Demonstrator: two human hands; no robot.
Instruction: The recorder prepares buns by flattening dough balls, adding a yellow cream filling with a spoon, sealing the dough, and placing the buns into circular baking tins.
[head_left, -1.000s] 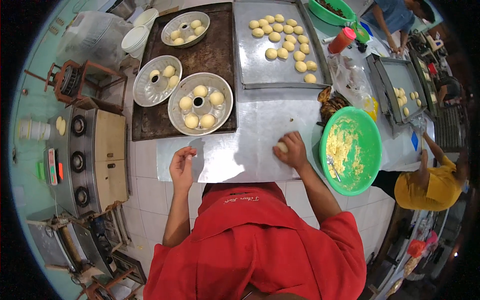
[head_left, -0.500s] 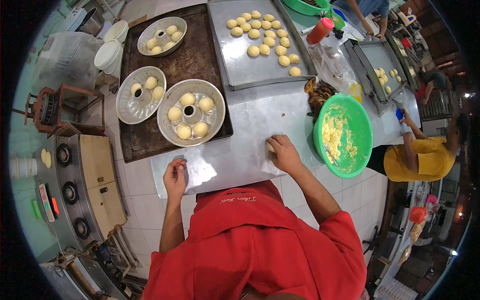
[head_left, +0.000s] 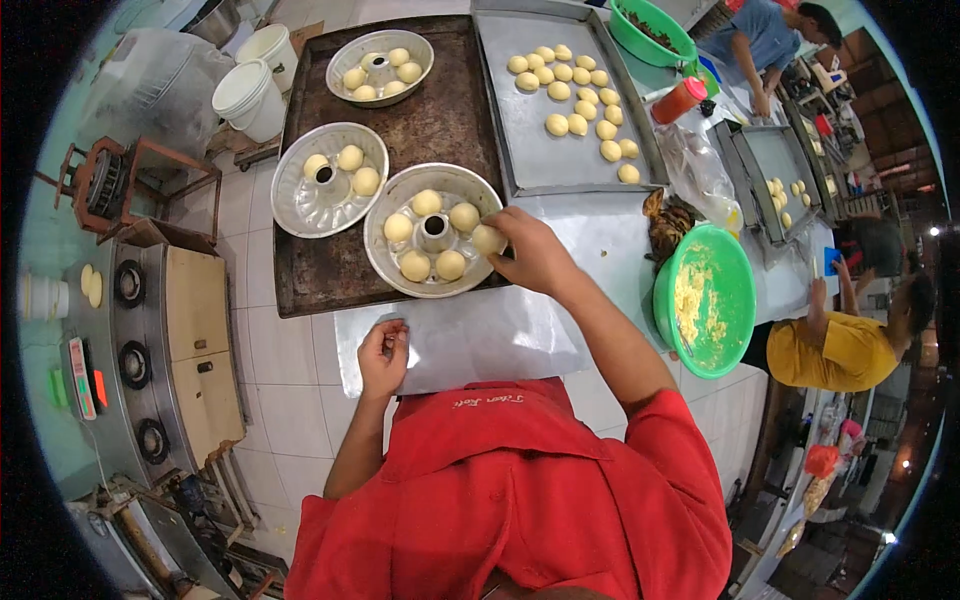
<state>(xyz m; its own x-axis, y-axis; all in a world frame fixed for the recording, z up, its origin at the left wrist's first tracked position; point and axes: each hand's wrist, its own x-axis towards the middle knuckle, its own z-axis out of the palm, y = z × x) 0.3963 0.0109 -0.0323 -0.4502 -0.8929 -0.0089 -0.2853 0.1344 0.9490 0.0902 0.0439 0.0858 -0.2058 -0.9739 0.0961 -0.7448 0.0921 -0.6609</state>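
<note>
My right hand (head_left: 525,250) grips a pale dough ball (head_left: 489,239) at the right rim of the nearest fluted ring pan (head_left: 435,286). Several round dough balls (head_left: 450,265) sit around that pan's central tube. My left hand (head_left: 383,355) rests near the front of the metal work surface (head_left: 460,345), below the pan, with its fingers curled and nothing visible in them. Two more ring pans (head_left: 300,200), each holding dough balls, share the dark baking tray (head_left: 440,120). A metal tray (head_left: 540,185) to the right bears rows of dough balls.
A green bowl (head_left: 740,300) with yellow mixture stands at right, beside dark banana peels (head_left: 668,235), a plastic bag (head_left: 695,170) and a red-lidded container (head_left: 680,100). Co-workers in blue (head_left: 750,30) and yellow (head_left: 830,350) are at the right. A stove (head_left: 200,350) and buckets (head_left: 250,100) are left.
My right hand has risen from the work surface to the nearest pan, carrying the dough ball up and leftward. My left hand has shifted slightly right, still low on the surface.
</note>
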